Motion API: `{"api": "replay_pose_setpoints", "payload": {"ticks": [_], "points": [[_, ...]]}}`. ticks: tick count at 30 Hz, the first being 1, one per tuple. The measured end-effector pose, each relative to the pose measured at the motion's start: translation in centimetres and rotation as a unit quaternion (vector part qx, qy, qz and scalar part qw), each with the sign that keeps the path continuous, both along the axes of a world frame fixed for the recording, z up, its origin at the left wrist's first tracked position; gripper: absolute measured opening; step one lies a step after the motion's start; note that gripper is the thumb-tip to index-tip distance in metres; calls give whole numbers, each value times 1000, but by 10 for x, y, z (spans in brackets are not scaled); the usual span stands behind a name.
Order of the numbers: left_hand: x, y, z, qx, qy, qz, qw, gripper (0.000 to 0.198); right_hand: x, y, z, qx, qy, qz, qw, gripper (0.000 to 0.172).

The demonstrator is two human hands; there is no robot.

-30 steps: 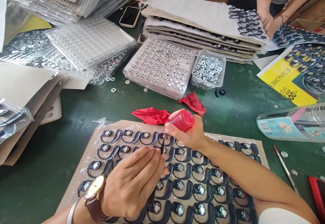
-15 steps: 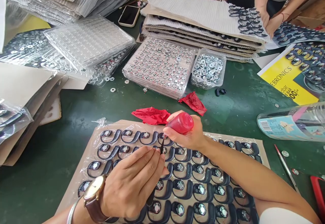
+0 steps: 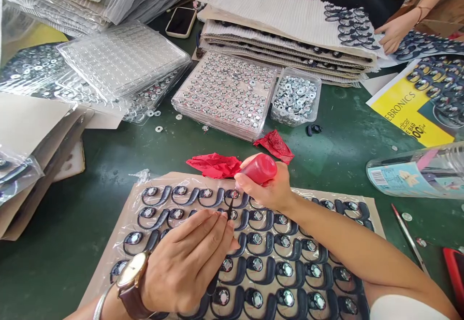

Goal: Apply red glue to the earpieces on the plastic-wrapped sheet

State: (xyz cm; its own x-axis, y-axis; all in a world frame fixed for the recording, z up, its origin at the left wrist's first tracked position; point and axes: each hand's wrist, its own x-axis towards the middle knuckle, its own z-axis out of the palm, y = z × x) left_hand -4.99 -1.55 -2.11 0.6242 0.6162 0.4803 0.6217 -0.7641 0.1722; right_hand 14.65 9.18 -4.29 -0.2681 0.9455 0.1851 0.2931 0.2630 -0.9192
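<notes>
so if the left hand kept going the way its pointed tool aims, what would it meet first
Probably the earhook piece at the sheet's top row, just beyond the left hand's dark tool tip, beside the red bottle; depth is unclear.

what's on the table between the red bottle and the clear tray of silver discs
In the head view, two crumpled red scraps lie on the green table between the red bottle and the clear tray; otherwise bare.

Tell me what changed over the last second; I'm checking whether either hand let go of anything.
Neither hand let go. The right hand holds the red bottle over the top row of black ear hooks as before; the left hand keeps its thin dark tool in its fingers. Across the table, the co-worker's hand slid right, off the stacked cardboard sheets. The view shifted slightly.
</notes>
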Motion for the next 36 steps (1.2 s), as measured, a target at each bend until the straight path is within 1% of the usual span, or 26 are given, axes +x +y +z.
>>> {"api": "replay_pose_setpoints", "payload": {"ticks": [4, 10, 13, 17, 25, 30, 36], "points": [[0, 0, 0, -6, -3, -6, 1000, 27, 0, 2, 3, 13, -23, -4, 1000, 25], [-1, 8, 7, -37, -23, -2, 999, 26, 3, 3, 9, 26, -49, 3, 998, 29], [-2, 11, 10, -43, -19, -8, 999, 25, 4, 2, 8, 29, -43, 0, 999, 29], [0, 11, 13, -39, -24, 4, 999, 23, 3, 1, 5, 42, -24, -10, 999, 29], [0, 13, 13, -47, -24, 7, 999, 22, 3, 2, 7, 47, -29, 5, 998, 26], [-2, 18, 16, -57, -53, 10, 997, 20, 3, 1, 5, 50, -17, 1, 999, 23], [2, 24, 22, -61, -71, 21, 995, 17, 2, 0, 6, 55, -7, 0, 998, 24]]}}
